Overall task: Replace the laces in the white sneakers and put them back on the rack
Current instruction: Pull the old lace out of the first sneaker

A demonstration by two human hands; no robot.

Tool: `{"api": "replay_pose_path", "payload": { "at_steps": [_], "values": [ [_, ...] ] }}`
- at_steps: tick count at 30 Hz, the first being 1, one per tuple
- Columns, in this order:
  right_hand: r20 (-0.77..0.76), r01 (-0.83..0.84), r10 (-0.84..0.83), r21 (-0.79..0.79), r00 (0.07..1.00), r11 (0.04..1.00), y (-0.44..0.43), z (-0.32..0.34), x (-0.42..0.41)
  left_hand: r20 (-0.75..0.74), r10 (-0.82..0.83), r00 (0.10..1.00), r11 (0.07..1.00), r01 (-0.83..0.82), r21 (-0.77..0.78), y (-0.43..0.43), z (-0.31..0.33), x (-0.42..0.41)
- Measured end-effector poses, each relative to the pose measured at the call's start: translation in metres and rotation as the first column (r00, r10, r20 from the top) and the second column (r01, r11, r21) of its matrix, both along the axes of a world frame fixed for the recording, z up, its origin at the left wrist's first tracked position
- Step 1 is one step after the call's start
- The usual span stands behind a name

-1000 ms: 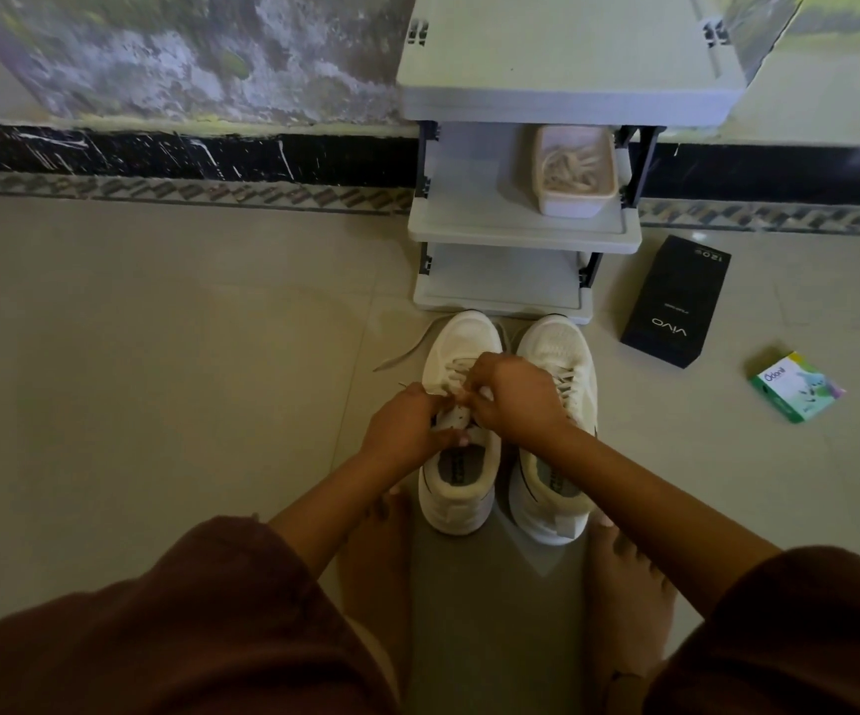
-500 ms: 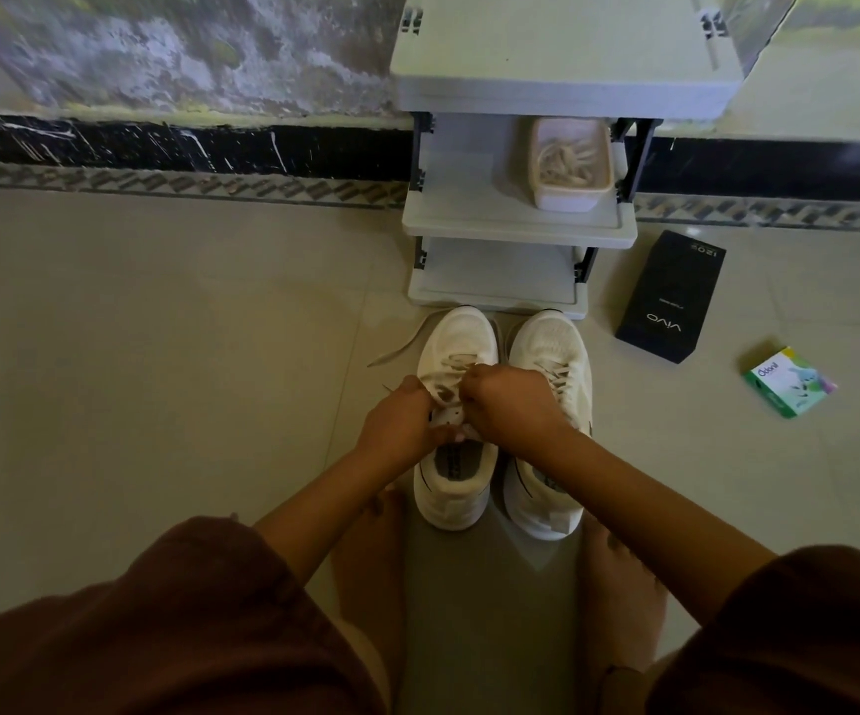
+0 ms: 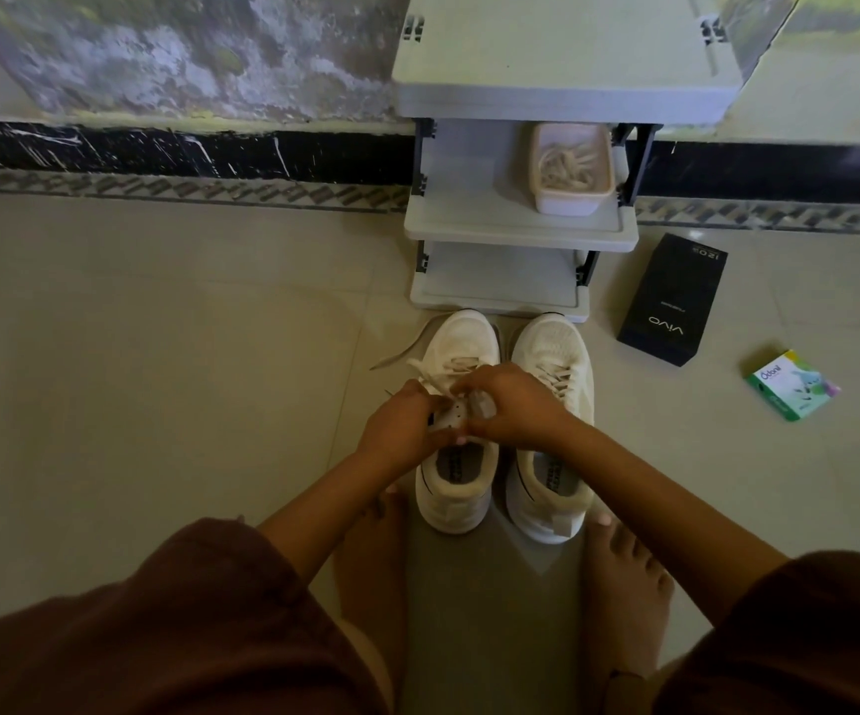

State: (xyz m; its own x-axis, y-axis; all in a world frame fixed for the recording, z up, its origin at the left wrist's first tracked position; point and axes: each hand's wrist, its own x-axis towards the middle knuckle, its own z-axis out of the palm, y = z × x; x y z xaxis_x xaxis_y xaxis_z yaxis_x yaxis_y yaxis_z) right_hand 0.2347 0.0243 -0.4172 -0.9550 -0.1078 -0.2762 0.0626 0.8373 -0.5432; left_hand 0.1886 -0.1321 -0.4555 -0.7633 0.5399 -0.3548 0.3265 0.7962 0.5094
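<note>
- While both hands meet at frame centre, left hand [image 3: 401, 430]: grip narrow, pinching lace [image 3: 430, 380] beside the eyelets.
- Right hand [image 3: 516, 405]: grip curled onto left sneaker [image 3: 466, 340] at its tongue.
- Left sneaker, right sneaker [image 3: 552, 348]: side by side on floor, long axes up-frame, toes just beside rack [image 3: 515, 221].
- Lace tail: trails towards frame left.

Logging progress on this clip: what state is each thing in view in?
Left sneaker: on floor, partly laced, upper eyelets bare.
Right sneaker: on floor, laced.
Lace: one end trailing on floor.
Left hand: pinches lace.
Right hand: grips left sneaker's upper.
Rack: upright, no sneakers on it.
Tub: on middle shelf, holds laces.
Black box: closed, flat on floor.
Green box: closed, flat on floor.
</note>
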Motion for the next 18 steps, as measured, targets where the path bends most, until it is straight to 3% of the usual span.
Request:
{"api": "replay_pose_path", "payload": {
  "at_steps": [6, 7, 9, 12, 14, 16, 18],
  "values": [
    [-0.167, 0.016, 0.042, 0.33, 0.985, 0.944, -0.011, -0.008, -0.001, 0.035, 0.017, 0.999, 0.997, -0.019, 0.074, 0.001, 0.002, 0.001],
    [-0.173, 0.028, 0.024, 0.289, 0.985, 0.957, -0.011, -0.006, -0.002, 0.036, 0.022, 0.999, 0.997, -0.025, 0.077, 0.001, 0.002, 0.001],
    [-0.218, 0.085, -0.07, 0.062, 0.973, 0.994, -0.011, 0.003, -0.003, 0.02, 0.025, 0.999, 0.998, -0.026, 0.052, -0.002, 0.001, 0.002],
    [-0.279, 0.136, -0.228, -0.314, 0.933, 0.94, -0.011, 0.019, -0.005, -0.001, 0.01, 1.0, 1.0, -0.01, 0.009, -0.002, 0.0, 0.002],
    [-0.28, 0.168, -0.282, -0.37, 0.918, 0.914, -0.009, 0.021, -0.007, -0.003, 0.0, 1.0, 1.0, 0.0, 0.002, -0.001, 0.0, 0.001],
    [-0.229, 0.175, -0.242, -0.278, 0.943, 0.945, -0.005, 0.014, -0.006, 0.002, -0.005, 1.0, 1.0, 0.005, -0.011, 0.001, 0.001, 0.002],
    [-0.156, 0.065, -0.058, 0.039, 0.986, 0.997, -0.004, 0.002, -0.003, 0.01, -0.005, 1.0, 1.0, 0.005, -0.016, 0.0, 0.002, 0.002]
  ]
}}
